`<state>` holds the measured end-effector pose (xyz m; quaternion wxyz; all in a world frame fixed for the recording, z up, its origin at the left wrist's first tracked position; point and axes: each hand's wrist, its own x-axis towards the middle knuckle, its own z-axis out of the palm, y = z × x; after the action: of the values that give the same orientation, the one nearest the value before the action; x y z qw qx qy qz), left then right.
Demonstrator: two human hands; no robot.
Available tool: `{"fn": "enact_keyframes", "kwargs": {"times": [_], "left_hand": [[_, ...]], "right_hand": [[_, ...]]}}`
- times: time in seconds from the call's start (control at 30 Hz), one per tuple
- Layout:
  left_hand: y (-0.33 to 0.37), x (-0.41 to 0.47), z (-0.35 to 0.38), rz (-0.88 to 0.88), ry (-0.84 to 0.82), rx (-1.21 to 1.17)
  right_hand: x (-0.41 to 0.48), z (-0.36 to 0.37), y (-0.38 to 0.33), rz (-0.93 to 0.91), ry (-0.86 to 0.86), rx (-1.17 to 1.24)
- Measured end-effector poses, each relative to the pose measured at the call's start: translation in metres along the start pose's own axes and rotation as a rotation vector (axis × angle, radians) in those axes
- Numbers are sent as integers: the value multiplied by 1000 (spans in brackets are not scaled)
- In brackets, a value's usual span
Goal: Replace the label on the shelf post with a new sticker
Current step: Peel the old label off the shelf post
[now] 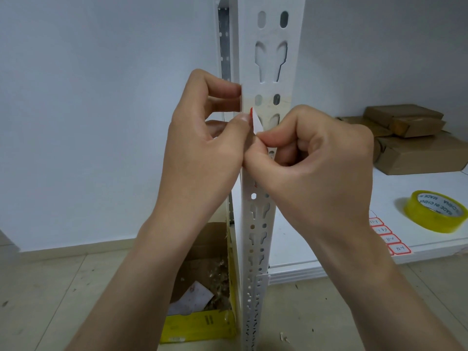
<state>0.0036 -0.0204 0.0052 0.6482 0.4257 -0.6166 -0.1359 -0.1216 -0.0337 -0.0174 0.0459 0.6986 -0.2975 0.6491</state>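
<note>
Two hands at one white slotted shelf post (255, 219), left hand (202, 148) and right hand (316, 168) both pinching one red-edged white sticker (256, 122) against it, one yellow tape roll (435, 211), four red-bordered labels (387, 236) on the shelf board (329, 249).

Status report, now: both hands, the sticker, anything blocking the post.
Left hand and right hand both pinching the sticker in front of the shelf post. Sticker white, red-edged, not flat on the post. Nothing blocking the post.

Pale wall (101, 122), beige tiled floor (50, 287)
</note>
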Motion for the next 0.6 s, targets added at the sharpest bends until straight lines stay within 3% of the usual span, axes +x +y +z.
{"fn": "enact_keyframes", "kwargs": {"times": [0.33, 0.6], "left_hand": [[0, -1, -1, -54, -36, -104], [-2, -1, 1, -71, 20, -49]], "right_hand": [[-3, -1, 0, 4, -35, 28], [-4, -1, -2, -6, -31, 27]]}}
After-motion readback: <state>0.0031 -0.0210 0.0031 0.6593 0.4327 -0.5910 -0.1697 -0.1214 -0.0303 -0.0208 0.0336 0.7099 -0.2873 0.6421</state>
